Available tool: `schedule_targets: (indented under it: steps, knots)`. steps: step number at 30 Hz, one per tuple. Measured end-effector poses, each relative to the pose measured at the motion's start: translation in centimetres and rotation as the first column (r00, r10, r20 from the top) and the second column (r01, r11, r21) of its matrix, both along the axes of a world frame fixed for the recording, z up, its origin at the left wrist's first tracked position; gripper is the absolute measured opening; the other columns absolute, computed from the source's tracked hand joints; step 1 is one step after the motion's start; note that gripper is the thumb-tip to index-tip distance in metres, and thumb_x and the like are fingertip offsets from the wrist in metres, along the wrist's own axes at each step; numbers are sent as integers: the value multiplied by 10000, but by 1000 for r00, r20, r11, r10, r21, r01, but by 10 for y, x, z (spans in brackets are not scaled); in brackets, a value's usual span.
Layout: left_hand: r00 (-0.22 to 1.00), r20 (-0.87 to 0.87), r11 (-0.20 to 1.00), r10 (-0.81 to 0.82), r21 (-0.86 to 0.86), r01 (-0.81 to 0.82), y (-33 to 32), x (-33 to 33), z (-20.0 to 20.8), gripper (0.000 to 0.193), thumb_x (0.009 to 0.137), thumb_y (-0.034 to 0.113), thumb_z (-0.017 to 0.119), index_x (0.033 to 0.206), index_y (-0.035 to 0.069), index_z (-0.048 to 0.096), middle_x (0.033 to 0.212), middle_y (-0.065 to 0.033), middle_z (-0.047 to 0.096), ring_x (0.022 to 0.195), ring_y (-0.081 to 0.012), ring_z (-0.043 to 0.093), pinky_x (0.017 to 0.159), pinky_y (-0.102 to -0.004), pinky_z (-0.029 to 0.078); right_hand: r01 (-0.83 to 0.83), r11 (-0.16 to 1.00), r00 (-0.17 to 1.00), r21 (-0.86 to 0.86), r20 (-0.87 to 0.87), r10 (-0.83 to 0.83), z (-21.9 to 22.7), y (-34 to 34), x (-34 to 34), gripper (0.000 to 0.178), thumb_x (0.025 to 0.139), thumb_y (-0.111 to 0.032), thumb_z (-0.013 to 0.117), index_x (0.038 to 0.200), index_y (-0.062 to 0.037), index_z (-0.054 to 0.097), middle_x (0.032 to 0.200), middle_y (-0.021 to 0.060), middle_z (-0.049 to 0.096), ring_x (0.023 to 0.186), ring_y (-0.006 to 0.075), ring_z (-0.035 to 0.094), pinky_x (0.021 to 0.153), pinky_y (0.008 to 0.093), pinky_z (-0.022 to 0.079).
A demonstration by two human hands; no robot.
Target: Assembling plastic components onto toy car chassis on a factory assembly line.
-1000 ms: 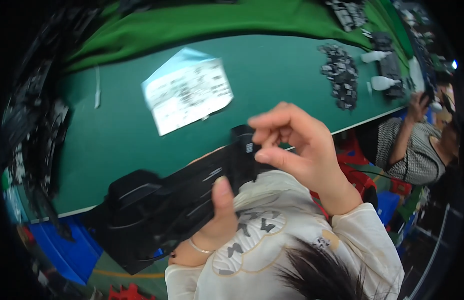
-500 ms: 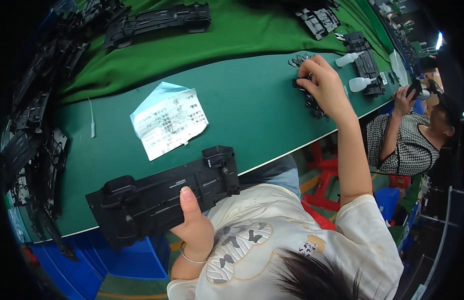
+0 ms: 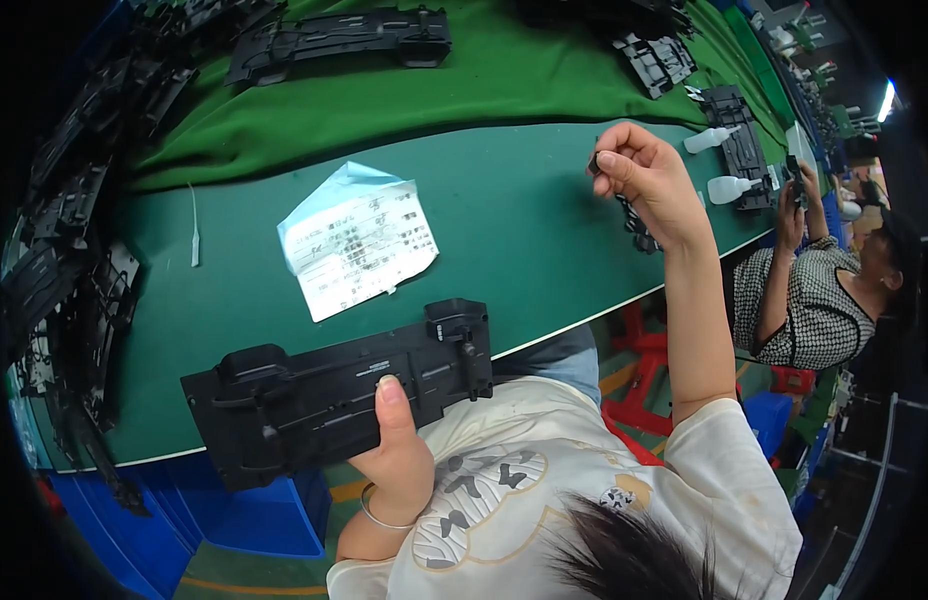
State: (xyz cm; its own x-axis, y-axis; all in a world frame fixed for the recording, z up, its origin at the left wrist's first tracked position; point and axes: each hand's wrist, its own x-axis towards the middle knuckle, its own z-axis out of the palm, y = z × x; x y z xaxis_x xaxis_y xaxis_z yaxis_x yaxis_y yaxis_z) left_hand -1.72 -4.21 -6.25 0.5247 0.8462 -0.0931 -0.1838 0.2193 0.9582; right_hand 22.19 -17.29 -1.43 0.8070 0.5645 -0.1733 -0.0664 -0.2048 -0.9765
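A long black plastic chassis plate is gripped in my left hand, the thumb pressed on its face and the other fingers hidden beneath. The plate has raised housings at both ends and hangs partly over the near table edge. My right hand is raised over the right side of the table. Its thumb and forefinger pinch a small black part, mostly covered by the fingers. Under that hand lie several small black parts on the green tabletop.
Printed paper and a thin white stick lie on the table. Two white squeeze bottles stand by another black plate. Black parts pile up at left. A co-worker sits at right, holding a dark piece.
My right hand has lifted slightly off the small parts with a piece pinched in it. The view has shifted a little. The co-worker's hands have lowered a dark piece.
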Motion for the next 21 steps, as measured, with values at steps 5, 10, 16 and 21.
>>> schedule_targets:
  steps: [5,10,16,21]
  knots:
    - [999,-28,997,-36,64,38,-1,2,5,221,757,19,484,974,-3,452,931,-51,497,819,-110,471,750,-235,387,-187,982,982,4,-5,187,0,38,-25,117,730,-105,559,797,-37,491,711,-5,511,614,60,477,541,171,387]
    - [996,-10,995,-89,46,89,-1,2,7,212,743,19,512,950,5,467,898,-39,504,786,-100,468,729,-222,377,-302,951,948,-65,88,307,-4,78,-52,114,719,-40,531,829,-16,549,715,-4,533,623,54,479,571,179,403]
    - [997,61,996,-38,82,33,3,8,13,126,738,4,531,863,0,514,797,-30,526,682,-92,486,615,-201,406,-283,919,756,-276,525,391,-7,105,-67,107,684,-1,532,791,-2,538,690,72,527,620,160,522,574,246,421]
    - [999,30,996,-40,81,37,5,10,16,97,733,4,539,829,-4,527,759,-26,535,636,-85,488,582,-192,408,-250,905,676,-344,607,418,-4,109,-67,107,663,5,557,769,2,543,688,70,522,599,154,494,543,235,397]
